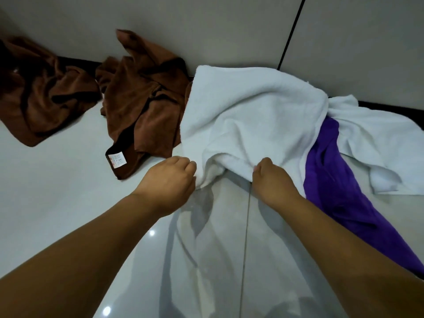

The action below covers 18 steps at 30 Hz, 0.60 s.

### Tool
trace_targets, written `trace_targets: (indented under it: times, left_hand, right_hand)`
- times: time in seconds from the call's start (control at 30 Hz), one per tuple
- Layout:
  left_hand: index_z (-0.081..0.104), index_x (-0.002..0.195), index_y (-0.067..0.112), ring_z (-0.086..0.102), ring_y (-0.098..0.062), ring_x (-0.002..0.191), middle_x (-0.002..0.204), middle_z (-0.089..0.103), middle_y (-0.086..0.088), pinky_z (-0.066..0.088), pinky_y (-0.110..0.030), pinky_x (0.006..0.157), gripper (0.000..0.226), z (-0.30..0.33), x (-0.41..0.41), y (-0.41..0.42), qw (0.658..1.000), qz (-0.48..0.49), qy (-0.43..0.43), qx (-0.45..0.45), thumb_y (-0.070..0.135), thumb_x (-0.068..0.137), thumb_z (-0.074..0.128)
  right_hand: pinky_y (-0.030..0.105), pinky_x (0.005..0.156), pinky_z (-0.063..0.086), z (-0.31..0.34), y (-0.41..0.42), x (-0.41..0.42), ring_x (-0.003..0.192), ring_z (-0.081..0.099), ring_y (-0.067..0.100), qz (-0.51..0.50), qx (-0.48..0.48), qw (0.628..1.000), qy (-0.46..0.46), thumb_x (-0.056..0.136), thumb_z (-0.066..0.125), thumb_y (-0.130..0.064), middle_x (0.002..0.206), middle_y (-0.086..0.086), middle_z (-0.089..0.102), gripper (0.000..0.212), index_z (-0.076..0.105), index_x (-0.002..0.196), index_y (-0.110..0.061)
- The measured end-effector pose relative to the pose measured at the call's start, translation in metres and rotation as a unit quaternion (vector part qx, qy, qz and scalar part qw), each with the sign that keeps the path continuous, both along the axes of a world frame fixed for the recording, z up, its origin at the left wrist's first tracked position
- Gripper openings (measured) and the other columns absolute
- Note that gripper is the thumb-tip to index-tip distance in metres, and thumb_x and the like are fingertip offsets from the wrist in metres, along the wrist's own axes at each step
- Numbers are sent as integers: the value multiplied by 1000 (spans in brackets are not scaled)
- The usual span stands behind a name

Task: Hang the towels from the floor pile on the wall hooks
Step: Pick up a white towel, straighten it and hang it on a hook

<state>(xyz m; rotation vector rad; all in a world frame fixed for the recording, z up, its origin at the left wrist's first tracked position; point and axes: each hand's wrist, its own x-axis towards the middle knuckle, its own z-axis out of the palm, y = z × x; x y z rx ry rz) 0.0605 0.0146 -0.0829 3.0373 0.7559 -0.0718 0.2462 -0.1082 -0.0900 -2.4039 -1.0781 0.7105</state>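
Observation:
A white towel (250,115) lies bunched on the pale floor against the wall, and both hands grip its near edge. My left hand (171,177) pinches the left part of that edge; my right hand (271,180) clutches it about a hand's width to the right. Under the white towel's right side lies a purple towel (332,177), running toward the lower right. A second white towel (378,145) spreads out further right. Two brown towels lie crumpled to the left: one with a label (142,106) beside the white towel, another (39,88) at the far left. No wall hooks are visible.
The grey wall (206,31) rises behind the pile, with a dark vertical seam (291,33) at the upper right and a dark strip at its base. Glossy floor tiles (57,191) stretch toward me, with a grout line running between my arms.

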Motion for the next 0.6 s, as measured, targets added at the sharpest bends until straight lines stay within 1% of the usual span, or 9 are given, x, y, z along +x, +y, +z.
trace_targets:
  times: [0.1, 0.17, 0.23, 0.3, 0.37, 0.4, 0.47, 0.53, 0.6]
  left_hand:
    - [62, 74, 10, 59, -22, 60, 68, 62, -4, 48, -27, 51, 40, 23, -3, -6, 998, -35, -29, 42, 32, 83, 30]
    - [62, 67, 11, 57, -20, 55, 61, 59, -2, 44, -22, 49, 38, 38, -3, -6, 994, -62, -45, 78, 31, 82, 33]
    - [61, 66, 12, 56, -19, 54, 60, 57, -1, 42, -21, 49, 37, 58, -3, -8, 990, -68, -65, 104, 32, 83, 36]
    - [61, 80, 10, 59, -21, 69, 73, 59, -3, 42, -24, 57, 34, 78, -1, -14, 989, -72, -89, 95, 35, 91, 41]
    - [56, 105, 12, 54, -20, 95, 99, 58, -2, 39, -26, 73, 39, 92, 3, -21, 990, -55, -94, 85, 44, 97, 36]
    - [52, 113, 13, 51, -19, 101, 107, 56, -1, 37, -25, 77, 43, 100, 6, -25, 992, -45, -92, 70, 49, 96, 34]
    - [50, 119, 14, 49, -18, 105, 114, 55, -1, 40, -26, 80, 49, 118, 14, -36, 993, -17, -110, 34, 53, 95, 33]
    - [50, 121, 13, 49, -19, 108, 117, 55, -2, 44, -32, 83, 52, 135, 23, -45, 988, 11, -152, -3, 55, 94, 34]
    - [51, 121, 12, 49, -20, 109, 118, 54, -3, 44, -36, 85, 54, 154, 30, -55, 978, 33, -200, -42, 55, 93, 36]
  right_hand:
    - [31, 68, 38, 29, -13, -9, 83, 51, 23, 58, -36, 997, -43, 97, 37, -48, 87, 4, 50, 42, 43, 103, -7]
    - [31, 65, 36, 47, -19, -14, 84, 53, 24, 123, -70, 978, -152, 96, 39, -49, 87, 5, 53, 42, 43, 106, -8]
    - [31, 61, 32, 68, -23, -19, 80, 52, 25, 169, -71, 949, -258, 98, 37, -46, 79, 2, 49, 35, 40, 102, -11]
    - [31, 60, 30, 93, -23, -23, 74, 45, 23, 183, -51, 939, -287, 99, 36, -43, 76, 1, 45, 29, 36, 96, -14]
    - [31, 58, 29, 119, -21, -27, 73, 44, 23, 201, -32, 924, -324, 100, 34, -40, 83, 6, 52, 28, 42, 99, -13]
    - [31, 56, 28, 133, -21, -28, 74, 46, 24, 210, -23, 912, -352, 100, 35, -38, 84, 7, 52, 28, 46, 102, -13]
    - [30, 54, 27, 161, -20, -30, 79, 55, 29, 215, 14, 886, -411, 100, 34, -38, 81, 6, 49, 29, 49, 100, -13]
    - [30, 59, 29, 190, -21, -32, 85, 59, 32, 197, 75, 867, -452, 100, 36, -38, 86, 7, 56, 30, 54, 101, -14]
    - [30, 57, 29, 218, -21, -32, 82, 61, 34, 187, 150, 840, -488, 98, 44, -34, 89, 8, 60, 26, 60, 100, -14]
